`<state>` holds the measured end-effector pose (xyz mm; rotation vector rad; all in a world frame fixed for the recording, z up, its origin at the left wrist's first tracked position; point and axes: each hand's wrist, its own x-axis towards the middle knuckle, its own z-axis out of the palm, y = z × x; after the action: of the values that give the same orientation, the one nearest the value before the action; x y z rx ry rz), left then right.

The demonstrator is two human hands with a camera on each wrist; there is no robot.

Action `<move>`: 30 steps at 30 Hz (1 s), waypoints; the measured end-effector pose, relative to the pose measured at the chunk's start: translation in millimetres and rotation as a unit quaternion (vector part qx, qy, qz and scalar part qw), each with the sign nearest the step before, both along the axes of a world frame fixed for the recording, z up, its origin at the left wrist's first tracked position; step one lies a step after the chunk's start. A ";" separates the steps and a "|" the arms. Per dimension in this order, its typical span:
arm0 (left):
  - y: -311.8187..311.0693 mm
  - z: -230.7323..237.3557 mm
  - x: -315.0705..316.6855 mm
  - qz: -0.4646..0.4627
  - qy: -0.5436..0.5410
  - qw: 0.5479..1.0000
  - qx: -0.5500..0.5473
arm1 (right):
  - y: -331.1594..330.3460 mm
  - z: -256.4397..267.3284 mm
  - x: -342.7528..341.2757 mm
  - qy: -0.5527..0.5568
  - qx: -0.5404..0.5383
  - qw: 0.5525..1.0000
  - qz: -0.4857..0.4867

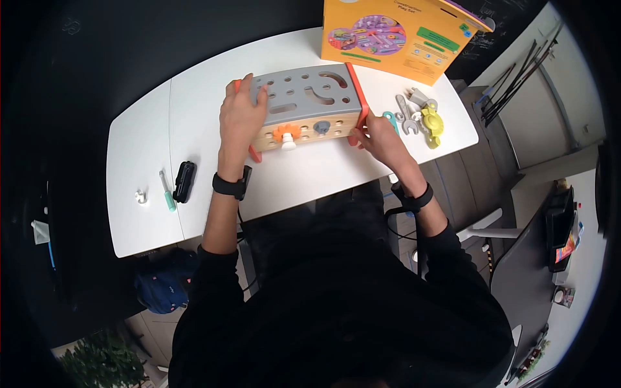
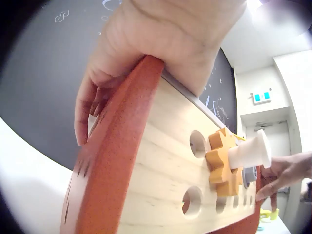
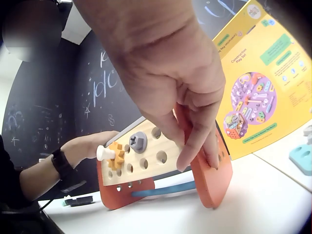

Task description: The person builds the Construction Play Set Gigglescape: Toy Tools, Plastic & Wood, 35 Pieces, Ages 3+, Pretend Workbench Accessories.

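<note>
A toy workbench (image 1: 304,94) with a grey slotted top, pale wooden front and red end panels stands on the white table. My left hand (image 1: 244,116) grips its left end, palm on the top edge and fingers over the outer side of the red panel (image 2: 114,161). With thumb and fingers my right hand (image 1: 386,143) holds the right red panel (image 3: 214,180) near its front edge. On the front sit an orange gear (image 2: 224,163) with a white peg (image 2: 251,152) through it, and a grey screw-like piece (image 3: 138,142). A blue bar (image 3: 168,189) runs low between the panels.
Behind stands a yellow play-set box (image 1: 401,39). To the right lie a grey toy wrench (image 1: 407,116), a yellow-green toy piece (image 1: 432,123) and a teal piece (image 1: 389,119). Leftward are a black case (image 1: 185,182), a teal-handled screwdriver (image 1: 168,194) and a small white piece (image 1: 141,196).
</note>
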<state>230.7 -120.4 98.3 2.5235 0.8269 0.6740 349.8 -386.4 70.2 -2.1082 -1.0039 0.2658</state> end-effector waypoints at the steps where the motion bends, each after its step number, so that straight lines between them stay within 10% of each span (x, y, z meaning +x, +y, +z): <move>1: -0.1 0.3 -0.7 -0.004 -0.001 1.000 0.000 | -0.5 -0.8 -0.8 -0.001 0.000 1.000 -0.004; 30: 7.2 -5.3 1.6 -0.008 -0.013 0.999 0.045 | 1.5 -8.2 -2.9 -0.071 -0.026 0.997 -0.004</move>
<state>232.3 -113.1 93.0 2.5930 0.7826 0.7529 347.0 -384.9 62.0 -2.2021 -1.0818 0.1407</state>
